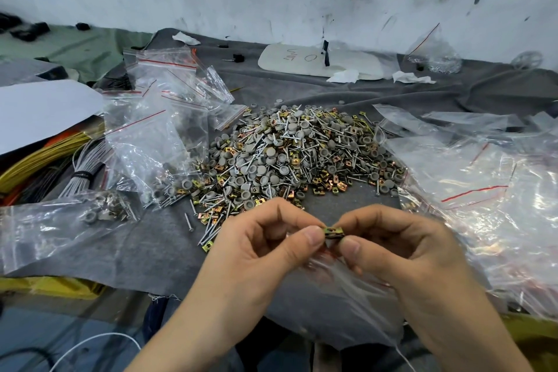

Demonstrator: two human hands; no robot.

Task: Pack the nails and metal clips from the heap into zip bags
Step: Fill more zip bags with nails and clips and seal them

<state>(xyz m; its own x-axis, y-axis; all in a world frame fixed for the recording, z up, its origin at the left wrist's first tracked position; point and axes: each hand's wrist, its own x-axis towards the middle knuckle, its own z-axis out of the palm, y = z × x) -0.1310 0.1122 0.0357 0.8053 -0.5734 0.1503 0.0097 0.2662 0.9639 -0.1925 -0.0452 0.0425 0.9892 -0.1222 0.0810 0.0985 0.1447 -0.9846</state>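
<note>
A big heap [296,157] of nails, brass-coloured metal clips and grey round caps lies on the grey cloth [157,244] in the middle. In front of it, my left hand [259,248] and my right hand [398,248] meet fingertip to fingertip. Both pinch a small metal clip [333,232] between thumb and forefinger. A clear zip bag [341,287] hangs under the hands, its mouth at the fingers; which hand holds it I cannot tell.
Empty zip bags [169,106] with red seal lines pile up on the left, and more bags [489,190] on the right. A filled bag [69,220] lies front left. Wire bundles [54,157], white paper [39,112] and a white board [320,62] surround the work area.
</note>
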